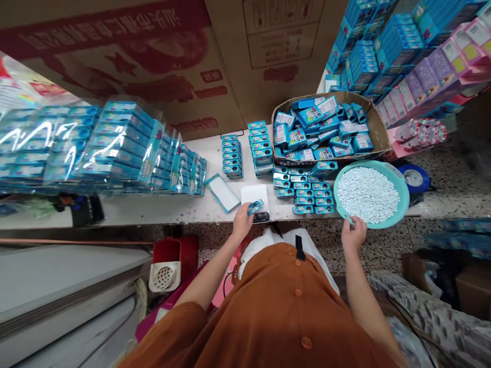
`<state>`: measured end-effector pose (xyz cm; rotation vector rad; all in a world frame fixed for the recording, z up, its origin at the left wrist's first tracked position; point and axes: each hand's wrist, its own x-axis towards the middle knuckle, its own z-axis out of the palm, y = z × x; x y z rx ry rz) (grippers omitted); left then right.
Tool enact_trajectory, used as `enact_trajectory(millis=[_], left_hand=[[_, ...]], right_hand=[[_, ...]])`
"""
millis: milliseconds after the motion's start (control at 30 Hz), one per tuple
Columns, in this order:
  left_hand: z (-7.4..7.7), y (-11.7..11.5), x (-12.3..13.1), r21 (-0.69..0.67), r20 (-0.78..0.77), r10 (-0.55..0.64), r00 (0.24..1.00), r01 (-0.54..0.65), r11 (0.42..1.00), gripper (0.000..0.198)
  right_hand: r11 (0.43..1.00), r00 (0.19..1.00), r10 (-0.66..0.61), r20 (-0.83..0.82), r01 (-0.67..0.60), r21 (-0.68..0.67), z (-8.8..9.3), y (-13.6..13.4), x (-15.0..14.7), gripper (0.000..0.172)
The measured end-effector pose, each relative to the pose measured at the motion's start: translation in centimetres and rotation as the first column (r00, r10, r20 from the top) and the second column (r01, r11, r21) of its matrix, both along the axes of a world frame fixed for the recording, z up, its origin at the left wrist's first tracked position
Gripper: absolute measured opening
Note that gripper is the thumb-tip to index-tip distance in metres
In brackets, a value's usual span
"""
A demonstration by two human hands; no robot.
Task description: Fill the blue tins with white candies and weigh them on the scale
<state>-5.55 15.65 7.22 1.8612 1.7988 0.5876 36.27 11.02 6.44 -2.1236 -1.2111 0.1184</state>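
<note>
My left hand (242, 223) is closed around a small blue box (255, 206) with a dark oval opening at its end. It holds the box over a white digital scale (253, 193) at the table's front edge. My right hand (353, 234) grips the near rim of a teal basin (403, 197), its fingers curled at the handle side. Small white tablets (368, 194) fill much of the basin. Between the hands, similar small boxes (304, 200) stand in rows with their dark openings up. Left of the scale lies a shallow blue-edged tray (223, 193).
A cardboard box (378, 125) of loose blue boxes stands behind the rows. Two stacks of boxes (232, 156) stand behind the scale. Plastic-wrapped packs (115, 148) line the left, and a large carton (230, 61) rises behind. Blue tape (414, 178) lies right of the basin.
</note>
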Motion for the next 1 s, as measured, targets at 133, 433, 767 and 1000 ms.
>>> enact_trajectory(millis=[133, 433, 767, 1000], left_hand=[[-1.2, 2.0, -1.0, 0.011, -0.011, 0.0, 1.0, 0.0, 1.0, 0.041], [-2.4, 4.1, -1.5, -0.005, -0.078, -0.066, 0.995, 0.066, 0.998, 0.058], [-2.9, -4.6, -4.7, -0.053, -0.119, 0.139, 0.983, -0.147, 0.988, 0.076], [-4.1, -8.6, -5.6, -0.118, -0.11, 0.154, 0.982, -0.166, 0.979, 0.075]], right_hand=[[1.0, 1.0, 0.008, -0.004, -0.008, 0.011, 0.3, -0.2, -0.6, 0.028], [1.0, 1.0, -0.017, 0.006, 0.017, 0.002, 0.9, -1.1, -0.1, 0.028], [0.999, 1.0, -0.015, -0.024, 0.014, -0.041, 0.3, -1.6, -1.1, 0.03], [0.997, 0.998, 0.051, -0.033, -0.053, -0.051, 1.0, -0.1, -2.5, 0.029]])
